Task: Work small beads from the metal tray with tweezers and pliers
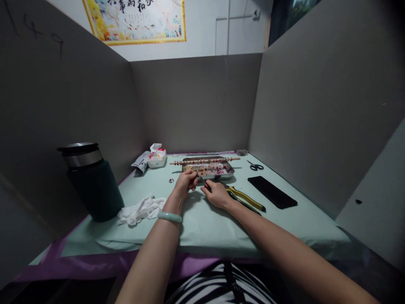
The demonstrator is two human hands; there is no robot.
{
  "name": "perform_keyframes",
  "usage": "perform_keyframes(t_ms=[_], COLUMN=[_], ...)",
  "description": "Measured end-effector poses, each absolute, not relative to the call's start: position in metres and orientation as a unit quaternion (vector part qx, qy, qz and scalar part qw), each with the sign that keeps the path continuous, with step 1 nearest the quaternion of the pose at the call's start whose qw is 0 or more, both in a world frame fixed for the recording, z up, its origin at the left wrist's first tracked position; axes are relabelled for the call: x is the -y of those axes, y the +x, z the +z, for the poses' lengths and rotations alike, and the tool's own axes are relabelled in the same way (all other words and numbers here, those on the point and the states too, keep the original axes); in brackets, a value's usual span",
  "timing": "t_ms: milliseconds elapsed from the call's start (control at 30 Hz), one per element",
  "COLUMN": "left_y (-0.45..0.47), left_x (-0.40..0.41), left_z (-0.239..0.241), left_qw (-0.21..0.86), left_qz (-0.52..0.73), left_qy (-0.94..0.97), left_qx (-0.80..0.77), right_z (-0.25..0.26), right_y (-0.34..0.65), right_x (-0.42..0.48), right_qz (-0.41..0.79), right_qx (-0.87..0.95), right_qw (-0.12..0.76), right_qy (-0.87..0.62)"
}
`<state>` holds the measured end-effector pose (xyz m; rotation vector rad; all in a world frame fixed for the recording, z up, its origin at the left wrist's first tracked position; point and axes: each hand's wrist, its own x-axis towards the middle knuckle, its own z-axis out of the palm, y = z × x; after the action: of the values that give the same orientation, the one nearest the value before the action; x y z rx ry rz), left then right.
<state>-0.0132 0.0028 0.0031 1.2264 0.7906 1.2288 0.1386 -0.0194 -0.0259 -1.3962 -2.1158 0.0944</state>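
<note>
My right hand [217, 195] is closed around small pliers [206, 185] with a metal tip and red-and-black handles. Their tip points up and left, reaching the fingers of my left hand [187, 180]. Those left fingers are pinched together, and whatever they hold is too small to make out. Just behind both hands stands a metal tray [230, 172] of small beads. Across it lies a wooden stick [205, 161] strung with small red and metallic pieces. Larger yellow-and-black pliers [248, 198] rest on the table beside my right hand. Left of my left hand is a small beaded ring [171, 180].
A dark green flask [95, 185] stands at the left near crumpled white gloves [139, 211]. Farther back are a tissue pack [157, 158] and a silvery packet [141, 162]. Scissors [255, 166] and a black phone [272, 192] lie at right. Grey partitions [196, 105] enclose the table.
</note>
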Motion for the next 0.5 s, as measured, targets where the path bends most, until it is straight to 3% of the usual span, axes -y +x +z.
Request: perform_keyframes(t_ms=[300,500], left_y=[-0.0208,-0.016], left_x=[-0.0036,-0.0017], left_z=[0.0032,0.0047], left_qw=[0.666,0.65], left_qz=[0.479,0.509], left_qy=[0.509,0.508], left_qx=[-0.259,-0.245], right_z=[-0.0252,-0.0264], right_y=[0.1454,0.1458], right_x=[0.0185,0.0115], right_qz=[0.108,0.225], right_qx=[0.813,0.802], right_qw=[0.345,0.377], right_qy=[-0.457,-0.405])
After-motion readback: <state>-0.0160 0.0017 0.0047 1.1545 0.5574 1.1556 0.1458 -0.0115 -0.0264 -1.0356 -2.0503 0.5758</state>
